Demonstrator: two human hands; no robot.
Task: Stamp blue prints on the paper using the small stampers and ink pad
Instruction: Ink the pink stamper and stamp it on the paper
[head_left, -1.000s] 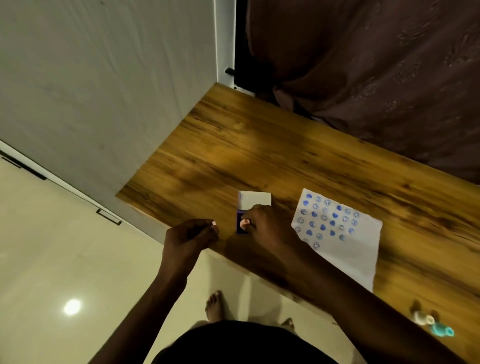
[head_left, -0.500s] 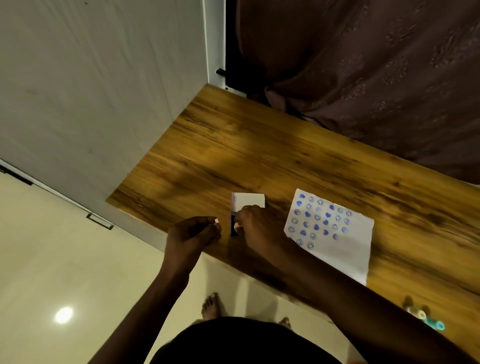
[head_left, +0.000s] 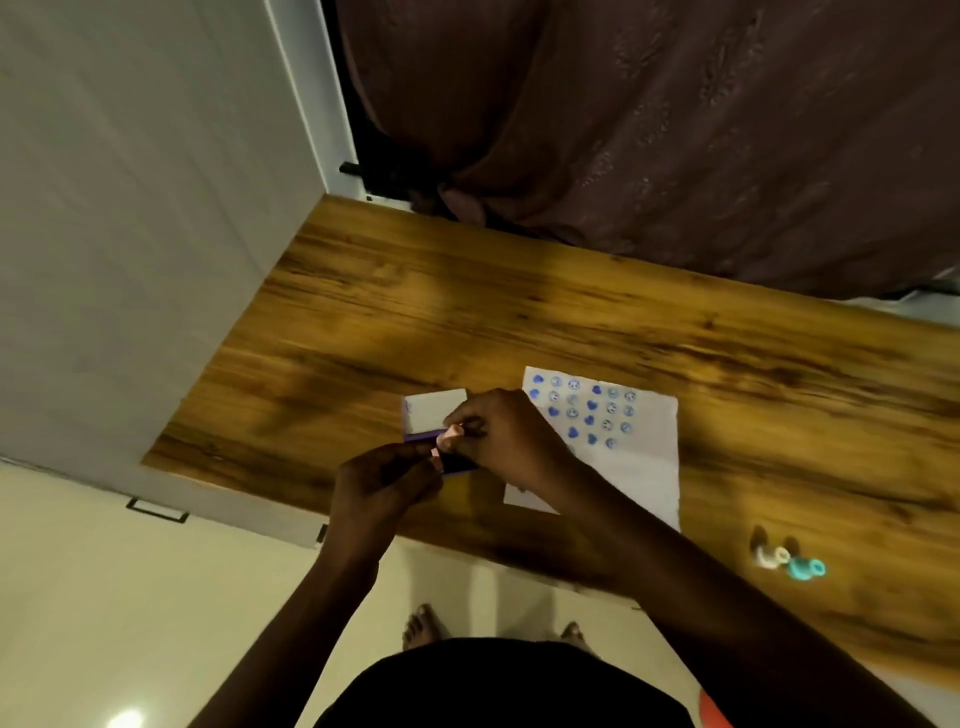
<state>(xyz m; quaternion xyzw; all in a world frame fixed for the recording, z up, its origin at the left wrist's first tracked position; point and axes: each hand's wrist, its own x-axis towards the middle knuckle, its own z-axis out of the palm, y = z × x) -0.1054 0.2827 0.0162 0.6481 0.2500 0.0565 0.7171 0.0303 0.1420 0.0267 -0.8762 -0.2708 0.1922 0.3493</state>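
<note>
At about eight o'clock of the frame's middle the left hand (head_left: 382, 480) comes up from the near edge of the table (head_left: 519, 322), its grip curled almost closed; whether it pinches anything is hard to tell, though its fingertips meet the right hand's over the ink pad (head_left: 447, 460). The pad lies open just beyond, its pale lid (head_left: 434, 410) tipped back at twelve o'clock of the dark inked well. The right hand (head_left: 506, 436) closes finger and thumb around a small pink stamper (head_left: 451, 434), held low over the pad. That stamper looks light, hard and smooth, so it is best taken high on its sides, face kept level. At three o'clock of the hands lies the paper (head_left: 644, 467), touching the right wrist, its far half filled with rows of blue hearts and faces, its near half bare. The sheet is thin and would slide or crease under a push, so pressing should go straight down. Further right, at four o'clock near the table's front edge, rest two spare stampers (head_left: 789, 561), white and teal, well apart from the paper
</note>
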